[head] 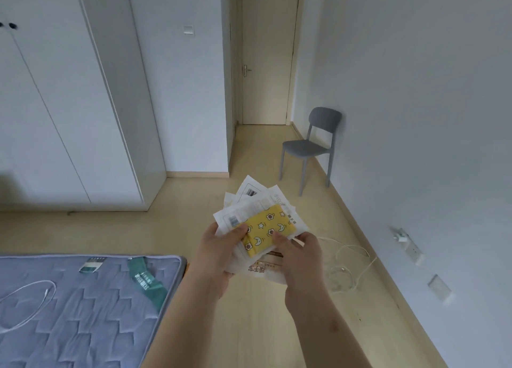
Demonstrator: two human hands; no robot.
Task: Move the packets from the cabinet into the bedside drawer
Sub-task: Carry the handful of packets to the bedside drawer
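1. Head view, room to move: a strip of bare pale wood floor [249, 326] ran from the person toward the closed door [267, 63] at the far end. The mattress [83, 312] edged this strip on its left side, and the wall edged it on the right.
2. The left hand [219, 252] and the right hand [297, 259] were close together over that floor strip, both clamped on the packets [257, 201], a fanned stack held above the floor just right of the mattress corner.
3. A yellow packet [266, 230] printed with stars and moons lay on top of the stack, with a thumb pressed on it from each side.
4. Writing: the white packets showed barcodes and small print too blurred to read. The lowest one bore large orange Chinese characters that I could not make out with certainty.
5. Around the mattress: the white cabinet [55, 118] stood beyond it with its doors shut. A white cable [27, 304] and two small labels lay on its quilted top.
6. Beside the floor strip, right of the mattress, a grey chair [310, 146] stood against the wall, and a tangled white charger cord [349, 265] lay on the floor below a wall socket [407, 243].
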